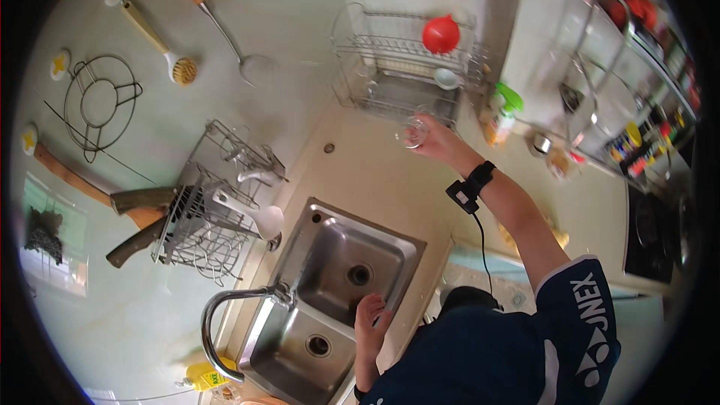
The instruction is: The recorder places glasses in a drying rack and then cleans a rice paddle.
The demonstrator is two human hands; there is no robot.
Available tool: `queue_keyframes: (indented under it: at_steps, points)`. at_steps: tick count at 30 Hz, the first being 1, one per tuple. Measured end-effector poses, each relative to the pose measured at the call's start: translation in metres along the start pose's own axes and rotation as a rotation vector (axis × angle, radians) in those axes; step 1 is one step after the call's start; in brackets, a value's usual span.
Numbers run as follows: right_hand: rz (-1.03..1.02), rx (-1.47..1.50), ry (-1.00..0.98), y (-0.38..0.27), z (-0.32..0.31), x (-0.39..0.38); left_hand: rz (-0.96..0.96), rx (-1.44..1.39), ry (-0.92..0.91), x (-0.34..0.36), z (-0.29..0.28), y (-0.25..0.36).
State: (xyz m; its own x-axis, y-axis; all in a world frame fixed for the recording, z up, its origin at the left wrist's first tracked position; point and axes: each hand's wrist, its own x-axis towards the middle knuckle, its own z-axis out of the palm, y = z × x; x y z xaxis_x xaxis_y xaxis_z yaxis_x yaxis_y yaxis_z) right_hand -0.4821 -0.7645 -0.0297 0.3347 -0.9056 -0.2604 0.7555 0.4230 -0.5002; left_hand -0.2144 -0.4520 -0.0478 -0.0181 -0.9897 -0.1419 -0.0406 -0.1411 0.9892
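Note:
My right hand (436, 139) reaches far forward over the counter, its fingers closed round a small clear glass (412, 135). The glass is held just in front of the wire dish rack (397, 97); whether it touches the rack I cannot tell. Inside that rack sit a red bowl-shaped item (441, 34) and a small white bowl (445, 79). Over the near rim of the steel double sink (296, 337) hangs my left hand (372, 322), with its fingers loosely apart and nothing in them.
A curved faucet (217, 307) arches over the sink's left side. Left of it, a wire utensil rack (202, 217) holds knives and a white ladle (262, 217). A green-capped bottle (501, 114) stands beside my right forearm. A yellow soap bottle (206, 376) is at lower left.

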Motion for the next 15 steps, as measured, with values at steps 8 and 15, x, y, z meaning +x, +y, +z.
queue_keyframes:
  at_steps: [8,15]
  points:
    - [-0.113,0.065,0.19,-0.054,-0.039,0.115,-0.155,-0.095,0.156,0.033,0.038,-0.005]
    - [-0.257,-0.283,0.333,-0.063,-0.08,0.203,-0.17,0.007,0.239,0.059,0.039,0.009]
